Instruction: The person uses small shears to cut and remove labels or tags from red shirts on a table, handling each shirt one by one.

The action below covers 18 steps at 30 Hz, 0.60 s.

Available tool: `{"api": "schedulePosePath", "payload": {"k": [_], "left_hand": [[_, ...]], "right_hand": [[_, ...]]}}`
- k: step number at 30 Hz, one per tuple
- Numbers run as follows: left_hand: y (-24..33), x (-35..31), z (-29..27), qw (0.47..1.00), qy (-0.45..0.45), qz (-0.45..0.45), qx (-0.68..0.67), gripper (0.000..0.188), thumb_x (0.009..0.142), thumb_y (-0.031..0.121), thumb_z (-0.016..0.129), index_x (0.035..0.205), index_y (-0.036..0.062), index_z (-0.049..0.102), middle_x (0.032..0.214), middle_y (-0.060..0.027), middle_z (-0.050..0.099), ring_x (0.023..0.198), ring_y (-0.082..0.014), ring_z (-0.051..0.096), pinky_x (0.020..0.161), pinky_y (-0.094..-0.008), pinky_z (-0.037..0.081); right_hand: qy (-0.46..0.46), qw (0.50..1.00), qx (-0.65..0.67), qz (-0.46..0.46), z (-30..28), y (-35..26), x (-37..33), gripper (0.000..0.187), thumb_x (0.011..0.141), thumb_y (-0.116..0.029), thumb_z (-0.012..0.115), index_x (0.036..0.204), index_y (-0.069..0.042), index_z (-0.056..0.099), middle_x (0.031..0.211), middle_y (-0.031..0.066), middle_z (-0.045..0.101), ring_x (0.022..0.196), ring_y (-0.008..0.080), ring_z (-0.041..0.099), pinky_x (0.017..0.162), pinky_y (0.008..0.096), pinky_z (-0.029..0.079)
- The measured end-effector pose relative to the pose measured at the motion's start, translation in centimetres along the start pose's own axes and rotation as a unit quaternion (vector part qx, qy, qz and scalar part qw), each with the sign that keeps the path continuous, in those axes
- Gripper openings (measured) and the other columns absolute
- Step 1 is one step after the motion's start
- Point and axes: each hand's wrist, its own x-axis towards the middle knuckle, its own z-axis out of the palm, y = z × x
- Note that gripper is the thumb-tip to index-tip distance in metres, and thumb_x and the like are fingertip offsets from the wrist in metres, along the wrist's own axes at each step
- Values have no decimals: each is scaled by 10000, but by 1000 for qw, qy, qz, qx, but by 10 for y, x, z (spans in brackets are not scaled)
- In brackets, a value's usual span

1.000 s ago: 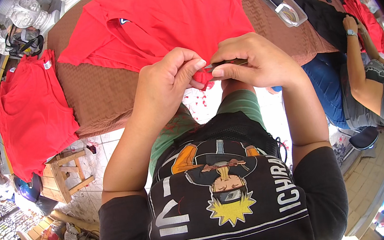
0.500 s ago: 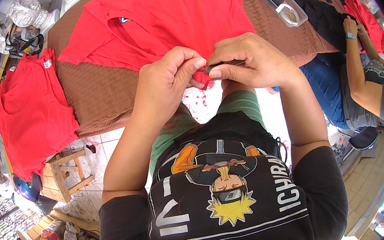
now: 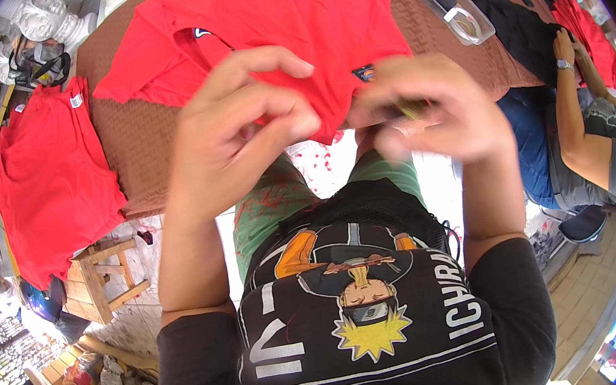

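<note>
A red garment point(image 3: 271, 20) lies spread on the brown-covered table point(image 3: 145, 151), its lower corner hanging over the near edge between my hands. A small dark label point(image 3: 363, 73) shows on it by my right fingers. My left hand point(image 3: 231, 129) is raised over the garment's near part, fingers curled but apart, with nothing visible in it. To its right, my right hand point(image 3: 443, 103) is blurred by motion. Within its curled fingers sits a small pair of thread snips point(image 3: 411, 109), dark with a yellowish part, mostly hidden by the palm.
Another red sleeveless garment point(image 3: 52, 178) hangs at the left, above a wooden stool point(image 3: 107, 279). A clear plastic box point(image 3: 471, 26) with a white ring stands on the table's right. Beyond it, a co-worker's arm point(image 3: 569, 99) reaches to a black garment point(image 3: 515, 28).
My hands were together, pinching the red garment's edge with the snips at it. They have drawn apart, and my left hand has let go. The garment's corner now hangs loose, its label showing.
</note>
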Motion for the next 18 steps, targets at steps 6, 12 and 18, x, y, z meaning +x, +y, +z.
{"api": "schedulePosePath", "payload": {"k": [6, 12, 18], "left_hand": [[2, -19, -64, 988, -21, 139, -61, 456, 959, 416, 518, 770, 26, 661, 990, -161, 599, 869, -226, 527, 762, -343, 395], [18, -12, -23, 983, 104, 46, -142, 312, 921, 272, 559, 739, 26, 618, 863, -139, 593, 792, -212, 528, 718, -300, 408], [2, -32, -30, 971, 113, 108, -183, 131, 838, 140, 591, 776, 25, 596, 839, -129, 615, 792, -235, 599, 700, -316, 471]], "right_hand": [[-539, 749, 253, -292, 18, -74, -10, 274, 900, -213, 555, 1083, -9, 553, 845, 20, 566, 714, 133, 605, 563, 244, 477], [-417, 836, 251, -254, -18, -101, -22, 117, 846, -151, 550, 871, -54, 609, 715, -29, 539, 590, 82, 550, 472, 225, 408], [-291, 923, 173, -185, -52, -46, -14, 190, 906, -168, 565, 912, -16, 679, 756, 10, 636, 569, 81, 564, 476, 225, 409]]}}
